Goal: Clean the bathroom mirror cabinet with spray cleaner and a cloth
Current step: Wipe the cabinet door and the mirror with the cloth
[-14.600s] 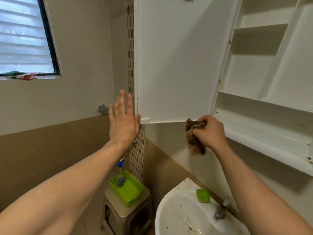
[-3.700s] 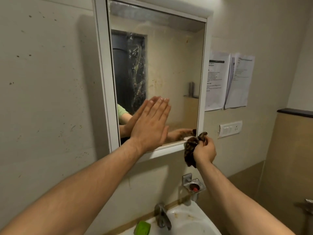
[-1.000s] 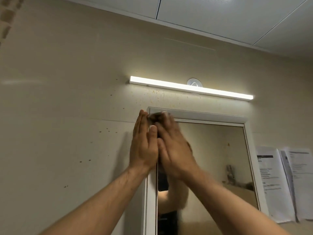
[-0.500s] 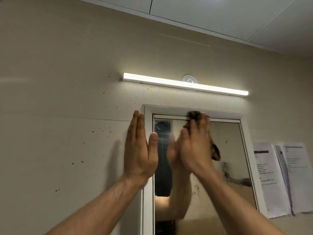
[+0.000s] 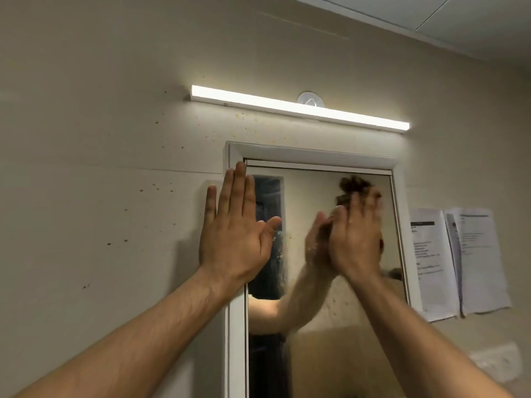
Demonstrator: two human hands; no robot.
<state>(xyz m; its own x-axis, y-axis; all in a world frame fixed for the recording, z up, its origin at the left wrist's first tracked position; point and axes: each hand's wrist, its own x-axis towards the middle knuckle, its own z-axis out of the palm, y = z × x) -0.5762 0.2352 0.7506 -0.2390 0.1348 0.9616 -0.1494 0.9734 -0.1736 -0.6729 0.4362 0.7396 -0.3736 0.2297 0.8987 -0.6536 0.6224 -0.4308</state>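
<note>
the beige wall (image 5: 100, 139), speckled with small brown spots, carries the white-framed cabinet (image 5: 310, 155). a lit light bar (image 5: 298, 108) is fixed just above it. two printed sheets (image 5: 477, 254) hang to the cabinet's right, a pale switch plate (image 5: 494, 362) below them. the left hand (image 5: 232, 242) lies flat over wall and cabinet edge.

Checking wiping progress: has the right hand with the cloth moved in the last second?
Yes. The right hand and cloth went rightward, from the top-left corner of the mirror frame toward its right edge.
</note>
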